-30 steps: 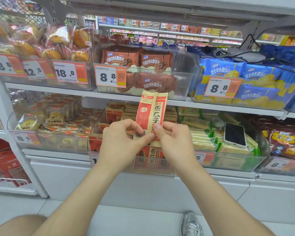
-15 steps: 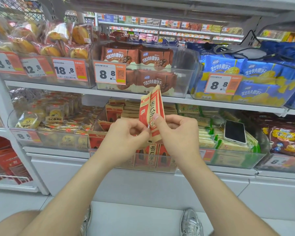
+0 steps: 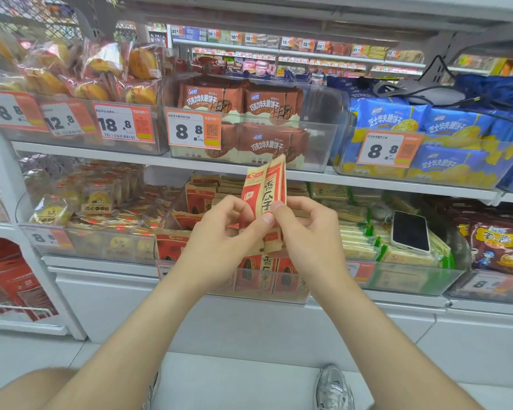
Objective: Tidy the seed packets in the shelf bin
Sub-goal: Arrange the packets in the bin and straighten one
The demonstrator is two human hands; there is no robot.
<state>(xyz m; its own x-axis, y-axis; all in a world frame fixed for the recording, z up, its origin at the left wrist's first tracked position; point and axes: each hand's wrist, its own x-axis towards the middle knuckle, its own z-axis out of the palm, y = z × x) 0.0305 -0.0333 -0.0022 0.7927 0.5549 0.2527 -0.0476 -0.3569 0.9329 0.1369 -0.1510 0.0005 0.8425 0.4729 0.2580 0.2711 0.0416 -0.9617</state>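
Note:
Two red-and-tan seed packets (image 3: 267,189) stand upright, pressed together, in front of the middle shelf. My left hand (image 3: 219,241) pinches their lower left part with thumb and fingers. My right hand (image 3: 305,232) pinches the lower right edge, its thumb on the packet's front. Below and behind them is the clear shelf bin (image 3: 249,287), with more of the same packets standing along its front and others lying loosely on its left side (image 3: 199,199).
A phone (image 3: 410,231) lies on green-and-yellow packets in the bin to the right. Above is a shelf edge (image 3: 101,155) with bins of brown and blue biscuit packs. Pastry packs fill the left bin (image 3: 95,202). My shoes (image 3: 333,389) stand on the floor below.
The two packets have been closed together from a spread, side-by-side hold into a tighter pair, and they sit slightly lower and more tilted. Both hands stay at their base.

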